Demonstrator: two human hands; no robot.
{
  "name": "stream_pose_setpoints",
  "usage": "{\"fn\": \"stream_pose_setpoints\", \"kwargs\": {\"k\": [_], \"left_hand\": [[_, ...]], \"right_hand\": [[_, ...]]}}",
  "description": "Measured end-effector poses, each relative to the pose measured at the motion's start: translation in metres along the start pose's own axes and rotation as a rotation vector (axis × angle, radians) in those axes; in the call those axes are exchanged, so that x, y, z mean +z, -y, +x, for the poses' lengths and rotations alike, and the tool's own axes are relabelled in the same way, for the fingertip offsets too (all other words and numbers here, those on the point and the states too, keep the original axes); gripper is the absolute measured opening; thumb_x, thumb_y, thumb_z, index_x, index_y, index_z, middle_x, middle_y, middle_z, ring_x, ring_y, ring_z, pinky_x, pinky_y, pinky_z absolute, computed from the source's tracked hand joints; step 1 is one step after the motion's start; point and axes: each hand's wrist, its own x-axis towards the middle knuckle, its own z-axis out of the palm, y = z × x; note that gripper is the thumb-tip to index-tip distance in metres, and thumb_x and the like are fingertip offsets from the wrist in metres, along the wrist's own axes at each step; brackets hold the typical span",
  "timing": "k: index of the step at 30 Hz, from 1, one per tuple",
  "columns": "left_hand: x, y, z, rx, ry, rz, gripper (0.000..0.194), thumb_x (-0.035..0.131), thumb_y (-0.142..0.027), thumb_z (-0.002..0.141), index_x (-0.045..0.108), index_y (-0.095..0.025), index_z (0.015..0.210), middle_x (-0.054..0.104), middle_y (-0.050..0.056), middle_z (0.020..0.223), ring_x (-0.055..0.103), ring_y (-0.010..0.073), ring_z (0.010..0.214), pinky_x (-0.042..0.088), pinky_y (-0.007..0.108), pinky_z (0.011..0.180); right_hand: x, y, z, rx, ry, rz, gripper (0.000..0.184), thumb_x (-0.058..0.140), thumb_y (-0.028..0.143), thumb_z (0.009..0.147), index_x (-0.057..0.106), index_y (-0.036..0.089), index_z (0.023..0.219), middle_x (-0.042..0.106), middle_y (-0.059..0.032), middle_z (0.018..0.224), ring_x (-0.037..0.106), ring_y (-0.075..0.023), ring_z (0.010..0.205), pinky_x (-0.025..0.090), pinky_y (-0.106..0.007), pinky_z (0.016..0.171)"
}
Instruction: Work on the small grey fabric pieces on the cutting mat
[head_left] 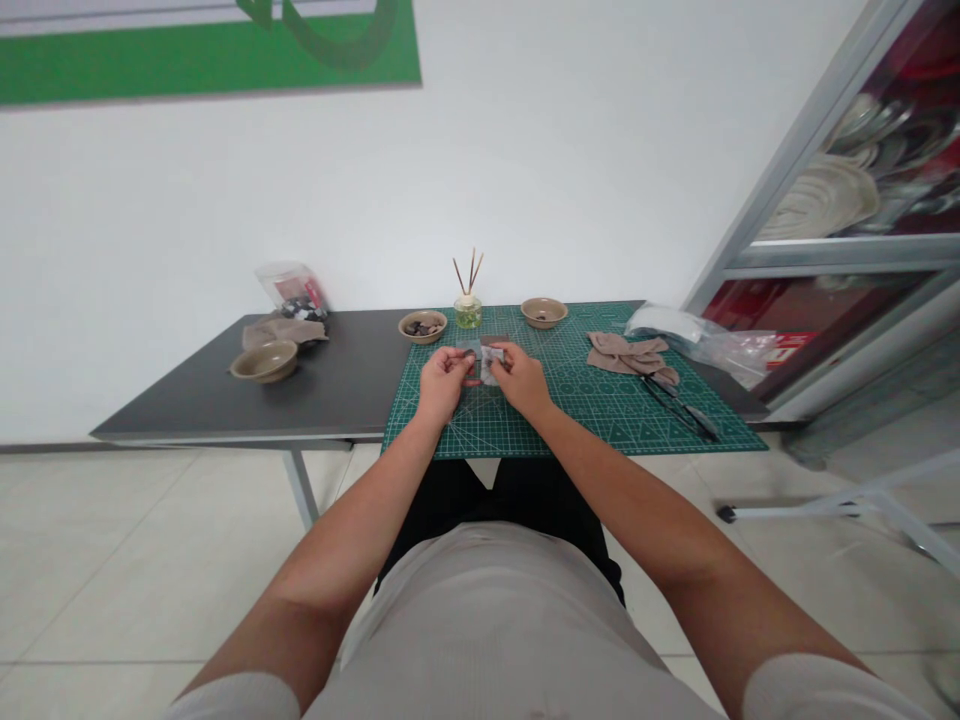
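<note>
Over the green cutting mat [600, 405], my left hand [442, 383] and my right hand [519, 378] are close together. Both pinch a small translucent pouch [489, 364] with something dark inside. The fingers of both hands are closed on the pouch. A small grey piece [469, 347] lies on the mat just beyond my left fingers. A tan bowl [423, 326] holding dark stones sits just behind the hands.
A reed diffuser [468, 305] and an empty tan bowl [544, 312] stand at the mat's far edge. Beige cloth pieces [628, 355], scissors [681, 407] and plastic bags [705, 340] lie to the right. Another bowl [264, 361], cloth and a bag of stones [294, 292] sit at the far left of the dark table [330, 385].
</note>
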Motion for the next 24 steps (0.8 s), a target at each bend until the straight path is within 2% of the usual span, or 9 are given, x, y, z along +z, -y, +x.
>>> {"fn": "stream_pose_setpoints", "kwargs": {"k": [3,6,9,14,17,21,24], "left_hand": [[0.0,0.001,0.001,0.062,-0.065,0.025,0.026,0.073,-0.031,0.068,0.057,-0.017,0.083,0.058,-0.003,0.072,0.057,0.0118,0.065,0.055,0.028,0.06],[-0.002,0.004,0.002,0.087,-0.085,0.044,0.025,0.073,-0.032,0.068,0.056,-0.017,0.078,0.057,-0.003,0.07,0.056,0.0114,0.066,0.053,0.027,0.062],[-0.003,0.005,0.003,0.068,-0.07,0.095,0.024,0.071,-0.034,0.071,0.054,-0.018,0.077,0.057,-0.004,0.067,0.055,0.011,0.063,0.048,0.024,0.061],[-0.004,0.003,0.0,0.006,-0.01,0.243,0.025,0.072,-0.037,0.07,0.057,-0.017,0.072,0.057,-0.003,0.062,0.049,0.0097,0.056,0.038,0.022,0.055],[-0.004,0.001,-0.001,0.005,0.035,0.301,0.028,0.073,-0.04,0.069,0.058,-0.017,0.069,0.056,-0.003,0.061,0.047,0.0097,0.056,0.035,0.023,0.055],[-0.003,-0.003,-0.002,0.041,0.077,0.409,0.027,0.067,-0.042,0.076,0.059,-0.017,0.071,0.056,-0.003,0.062,0.049,0.0112,0.058,0.037,0.024,0.057],[0.001,-0.009,-0.008,0.138,0.01,0.613,0.02,0.056,-0.036,0.085,0.06,-0.018,0.078,0.061,0.001,0.073,0.055,0.0143,0.069,0.043,0.027,0.067]], "right_hand": [[0.002,-0.011,0.007,0.141,-0.016,0.228,0.034,0.055,0.029,0.085,0.058,0.019,0.117,0.073,-0.0021,0.083,0.066,-0.0168,0.072,0.051,-0.03,0.073],[0.003,-0.018,0.012,0.208,-0.047,0.161,0.034,0.062,0.024,0.075,0.062,0.017,0.108,0.072,-0.0048,0.089,0.064,-0.0189,0.079,0.05,-0.036,0.082],[0.002,-0.02,0.013,0.125,-0.142,0.063,0.03,0.062,0.019,0.072,0.065,0.018,0.102,0.068,-0.0086,0.102,0.061,-0.0221,0.093,0.046,-0.04,0.091],[0.002,-0.014,0.007,-0.097,0.1,0.232,0.035,0.063,0.02,0.073,0.064,0.021,0.108,0.067,-0.0041,0.099,0.061,-0.0162,0.079,0.05,-0.03,0.072],[0.003,-0.008,0.002,-0.191,0.153,0.19,0.03,0.065,0.021,0.074,0.065,0.021,0.104,0.066,-0.0037,0.097,0.061,-0.0138,0.073,0.049,-0.028,0.071],[0.0,-0.001,0.002,-0.129,0.076,0.126,0.019,0.065,0.024,0.076,0.064,0.02,0.095,0.067,-0.0026,0.09,0.061,-0.0145,0.072,0.048,-0.029,0.071],[-0.007,-0.001,0.006,-0.01,0.072,0.06,0.017,0.067,0.021,0.073,0.063,0.02,0.089,0.067,-0.0005,0.083,0.06,-0.0143,0.068,0.046,-0.028,0.068]]}}
